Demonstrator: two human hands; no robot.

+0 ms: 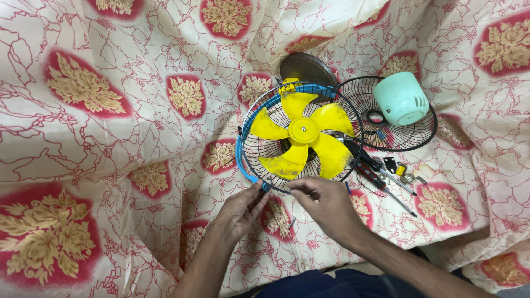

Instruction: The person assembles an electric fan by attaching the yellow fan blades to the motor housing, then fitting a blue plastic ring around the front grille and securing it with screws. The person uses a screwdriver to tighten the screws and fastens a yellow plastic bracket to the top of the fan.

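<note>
Both hands pinch wire fan guard (259, 152) rim: left hand (241, 208), right hand (326, 203); yellow plastic blades (302, 132).

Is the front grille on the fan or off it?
Off. The yellow blades lie bare in the rear guard, and a separate black wire grille lies on the cloth beside it.
</note>
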